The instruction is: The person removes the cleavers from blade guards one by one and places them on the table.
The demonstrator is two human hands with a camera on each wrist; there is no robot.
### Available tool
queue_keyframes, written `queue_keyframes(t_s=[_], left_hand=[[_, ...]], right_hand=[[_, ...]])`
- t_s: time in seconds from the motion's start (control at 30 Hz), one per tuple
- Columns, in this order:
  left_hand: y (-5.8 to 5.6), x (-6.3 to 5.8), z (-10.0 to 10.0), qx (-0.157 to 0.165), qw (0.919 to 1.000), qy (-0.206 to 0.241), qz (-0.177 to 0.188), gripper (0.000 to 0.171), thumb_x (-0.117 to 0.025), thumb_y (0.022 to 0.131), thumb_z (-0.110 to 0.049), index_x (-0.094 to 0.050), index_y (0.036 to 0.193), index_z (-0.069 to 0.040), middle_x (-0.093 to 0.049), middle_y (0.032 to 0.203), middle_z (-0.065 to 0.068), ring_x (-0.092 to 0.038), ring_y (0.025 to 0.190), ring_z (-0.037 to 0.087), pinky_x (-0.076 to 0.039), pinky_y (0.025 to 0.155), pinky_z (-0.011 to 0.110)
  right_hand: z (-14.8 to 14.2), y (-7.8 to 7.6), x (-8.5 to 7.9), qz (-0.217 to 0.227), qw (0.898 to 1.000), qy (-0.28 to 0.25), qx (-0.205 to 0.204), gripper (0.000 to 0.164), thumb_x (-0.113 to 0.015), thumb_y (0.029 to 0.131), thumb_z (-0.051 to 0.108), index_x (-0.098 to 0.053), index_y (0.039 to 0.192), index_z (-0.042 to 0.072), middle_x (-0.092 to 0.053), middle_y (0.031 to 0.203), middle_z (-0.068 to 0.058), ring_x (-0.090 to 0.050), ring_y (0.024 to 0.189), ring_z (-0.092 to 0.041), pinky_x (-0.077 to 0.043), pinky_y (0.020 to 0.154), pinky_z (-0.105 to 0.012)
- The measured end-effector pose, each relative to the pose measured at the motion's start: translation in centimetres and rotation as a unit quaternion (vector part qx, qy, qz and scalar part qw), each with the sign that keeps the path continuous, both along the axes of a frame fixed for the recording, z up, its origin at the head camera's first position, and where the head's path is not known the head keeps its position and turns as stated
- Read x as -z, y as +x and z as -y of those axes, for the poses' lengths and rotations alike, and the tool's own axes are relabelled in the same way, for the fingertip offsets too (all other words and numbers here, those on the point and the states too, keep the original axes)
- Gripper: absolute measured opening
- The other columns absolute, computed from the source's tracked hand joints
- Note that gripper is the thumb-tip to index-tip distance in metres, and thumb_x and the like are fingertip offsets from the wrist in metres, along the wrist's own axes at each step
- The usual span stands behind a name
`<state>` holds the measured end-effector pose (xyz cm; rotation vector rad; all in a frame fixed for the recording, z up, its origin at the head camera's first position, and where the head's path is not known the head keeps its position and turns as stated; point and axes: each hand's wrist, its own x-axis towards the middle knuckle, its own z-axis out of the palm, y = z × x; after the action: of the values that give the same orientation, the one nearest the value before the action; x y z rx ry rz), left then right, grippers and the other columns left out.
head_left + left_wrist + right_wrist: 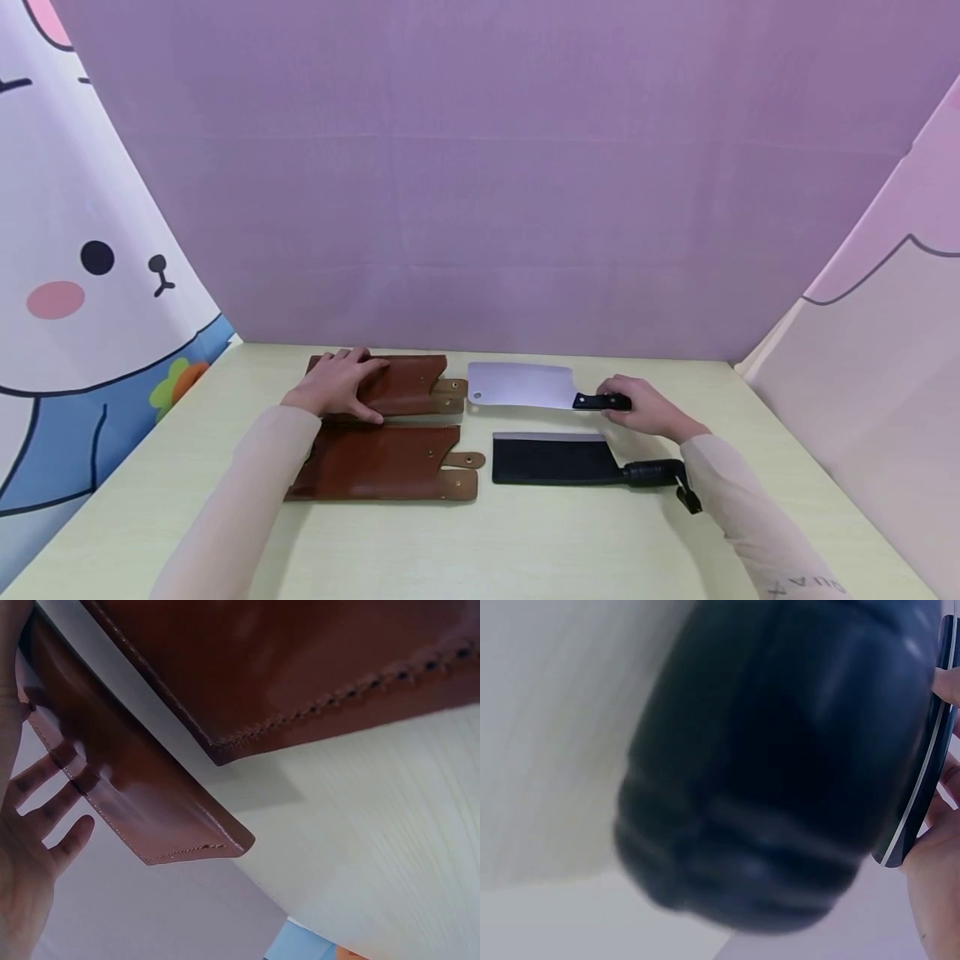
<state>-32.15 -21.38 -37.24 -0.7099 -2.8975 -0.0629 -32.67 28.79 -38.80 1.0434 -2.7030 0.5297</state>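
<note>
My left hand (pixel 339 385) holds the far brown leather sheath (pixel 405 385) across its width, thumb at the near edge and fingers at the far edge. In the left wrist view its spread fingertips touch the stitched edge. My right hand (pixel 647 406) grips the black handle (pixel 596 402) of a silver-bladed cleaver (pixel 521 385). The blade points left, its end close to the sheath's snap straps (pixel 450 396). In the right wrist view, fingers and thumb are on that handle (pixel 922 772), beside a large blurred dark handle (pixel 757 765).
A second, larger brown sheath (pixel 382 462) lies nearer on the pale table (pixel 480 550), its strap toward the right. To its right lies a black-bladed cleaver (pixel 555 461), its dark handle under the right forearm. A purple cloth wall (pixel 480 208) rises behind the table.
</note>
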Motion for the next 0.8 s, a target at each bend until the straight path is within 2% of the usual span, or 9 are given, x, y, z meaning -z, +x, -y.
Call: queue_keyframes(t_s=[0.27, 0.53, 0.8], left_hand=[[-0.1, -0.1, -0.4, 0.003, 1.0000, 0.004, 0.006, 0.094, -0.073, 0.059, -0.063, -0.045, 0.136, -0.017, -0.045, 0.127, 0.017, -0.046, 0.114, 0.038, -0.035, 0.091, 0.059], [-0.7, 0.4, -0.4, 0.007, 0.9999, 0.009, 0.006, 0.096, -0.072, 0.059, -0.064, -0.043, 0.137, -0.018, -0.043, 0.128, 0.017, -0.044, 0.116, 0.039, -0.034, 0.092, 0.060], [-0.9, 0.7, -0.2, 0.006, 0.9999, 0.009, 0.001, 0.096, -0.073, 0.058, -0.064, -0.042, 0.137, -0.018, -0.044, 0.127, 0.016, -0.044, 0.115, 0.038, -0.034, 0.091, 0.059]], right_hand=[[-1.0, 0.1, 0.2, -0.006, 1.000, 0.002, 0.010, 0.020, -0.069, 0.076, 0.008, -0.062, 0.095, 0.009, -0.060, 0.085, 0.002, -0.051, 0.074, -0.009, -0.045, 0.069, -0.033], [-1.8, 0.3, 0.4, -0.009, 1.000, 0.001, 0.019, 0.020, -0.068, 0.075, 0.006, -0.062, 0.094, 0.009, -0.060, 0.084, 0.002, -0.053, 0.075, -0.011, -0.045, 0.070, -0.034], [-2.1, 0.4, 0.5, 0.005, 0.999, 0.011, 0.034, 0.020, -0.068, 0.075, 0.007, -0.063, 0.095, 0.010, -0.060, 0.086, 0.002, -0.053, 0.077, -0.011, -0.045, 0.072, -0.035]])
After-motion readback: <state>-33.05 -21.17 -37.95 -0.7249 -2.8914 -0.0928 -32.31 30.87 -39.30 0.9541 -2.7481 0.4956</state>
